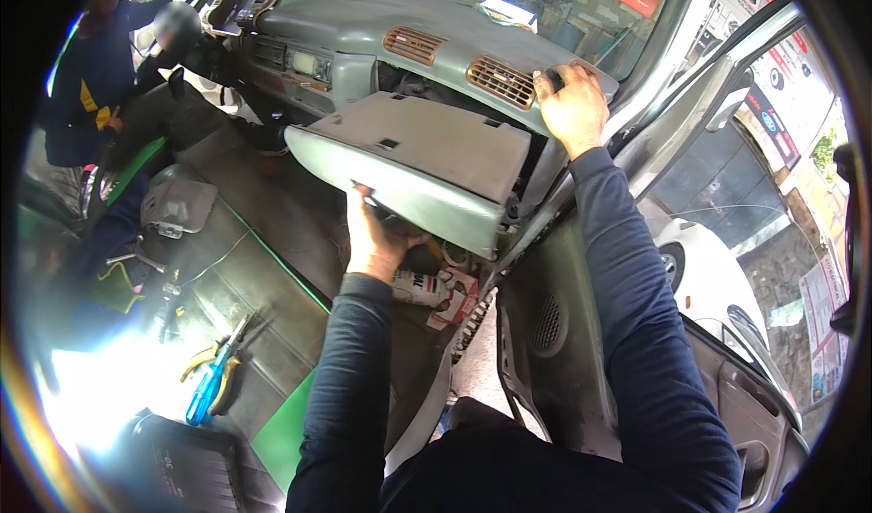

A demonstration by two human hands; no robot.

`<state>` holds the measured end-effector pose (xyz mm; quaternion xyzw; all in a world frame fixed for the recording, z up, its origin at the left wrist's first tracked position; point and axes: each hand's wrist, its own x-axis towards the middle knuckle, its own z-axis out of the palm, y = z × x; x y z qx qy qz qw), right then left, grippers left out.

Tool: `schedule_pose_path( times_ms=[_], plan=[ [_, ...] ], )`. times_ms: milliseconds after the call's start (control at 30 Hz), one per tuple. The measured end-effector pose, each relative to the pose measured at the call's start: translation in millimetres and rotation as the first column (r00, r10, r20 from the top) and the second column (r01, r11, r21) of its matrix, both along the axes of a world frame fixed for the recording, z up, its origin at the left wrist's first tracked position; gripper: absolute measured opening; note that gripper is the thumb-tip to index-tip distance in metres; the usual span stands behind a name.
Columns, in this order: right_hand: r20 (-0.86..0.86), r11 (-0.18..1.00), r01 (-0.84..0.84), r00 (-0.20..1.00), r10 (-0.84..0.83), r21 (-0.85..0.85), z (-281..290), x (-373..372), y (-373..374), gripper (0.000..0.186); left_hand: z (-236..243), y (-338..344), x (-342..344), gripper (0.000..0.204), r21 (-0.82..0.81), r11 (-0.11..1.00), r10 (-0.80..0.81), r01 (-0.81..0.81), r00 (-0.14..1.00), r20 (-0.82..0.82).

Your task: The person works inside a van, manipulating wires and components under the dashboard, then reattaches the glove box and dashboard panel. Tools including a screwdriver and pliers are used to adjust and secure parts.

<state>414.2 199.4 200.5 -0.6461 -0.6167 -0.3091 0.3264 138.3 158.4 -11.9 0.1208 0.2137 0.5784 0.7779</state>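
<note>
A grey glove box [427, 145] hangs out of its opening in the dashboard [336, 18], tilted, with its smooth curved front toward me. My left hand [374, 245] is closed on its lower front edge, with some fingers hidden beneath. At the dashboard's right end, my right hand [574, 109] lies over the top corner beside a brown air vent [502, 80], fingers extended. A small dark spot shows by its thumb; I cannot make out what it is. Behind the glove box, part of the dark cavity is exposed.
On the seat at left lie a blue-handled screwdriver [210, 388], yellow-handled pliers [225, 381] and a grey plastic cover [179, 204]. A black case [177, 463] stands lower left. The open car door [563, 331] flanks my right arm. Another person [77, 95] is at far left.
</note>
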Motion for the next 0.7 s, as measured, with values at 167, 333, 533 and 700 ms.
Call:
schedule_pose_path(
  times_ms=[167, 333, 533, 700],
  plan=[
    [0.003, 0.999, 0.044, 0.999, -0.044, 0.005, 0, -3, 1, 0.05, 1, 5, 35, 0.115, 0.04, 0.998, 0.061, -0.056, 0.988, -0.14],
    [-0.011, 0.999, 0.036, 0.999, -0.036, 0.0, -1, -2, 1, 0.051, 2, 26, 43, 0.126, -0.03, 1.0, -0.009, 0.008, 1.0, -0.011],
    [-0.005, 0.998, 0.064, 0.998, -0.064, -0.01, 0, -1, 4, 0.049, 12, 52, 49, 0.117, 0.102, 0.995, -0.01, 0.013, 0.999, -0.03],
    [0.028, 0.999, 0.023, 0.999, -0.024, 0.045, 0, 2, 3, 0.044, 18, 81, 68, 0.089, 0.008, 1.0, -0.018, 0.018, 1.0, -0.017]
  ],
)
